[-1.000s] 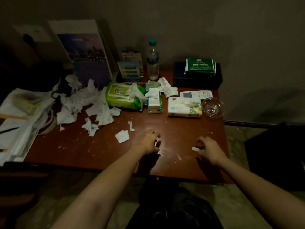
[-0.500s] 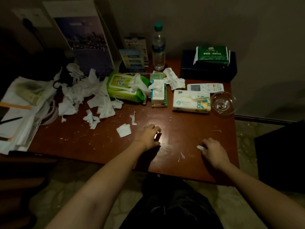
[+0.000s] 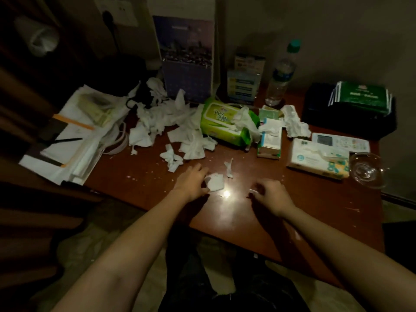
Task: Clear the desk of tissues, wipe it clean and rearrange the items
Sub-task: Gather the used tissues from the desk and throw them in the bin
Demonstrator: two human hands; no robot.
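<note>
Crumpled white tissues (image 3: 157, 122) lie heaped on the left half of the red-brown desk (image 3: 315, 210). More of them sit by the green wet-wipe pack (image 3: 220, 122) and near the bottle (image 3: 295, 122). My left hand (image 3: 191, 183) rests on the desk front with its thumb and fingers pinching the edge of a small tissue square (image 3: 215, 182). A torn tissue strip (image 3: 229, 167) lies just beyond the square. My right hand (image 3: 270, 197) is curled to the right, holding a tiny tissue scrap (image 3: 253, 191) at its fingertips. White crumbs dot the surface.
A tissue pack (image 3: 315, 158), remote (image 3: 340, 143), glass dish (image 3: 367, 172) and small carton (image 3: 270, 143) sit on the right. A water bottle (image 3: 280, 79), calendar (image 3: 186, 55) and black box (image 3: 349, 118) line the back. Papers (image 3: 74, 140) overhang the left edge.
My left hand moved left from the desk middle onto the small tissue square. My right hand came inward, still holding its scrap. The camera has swung leftward.
</note>
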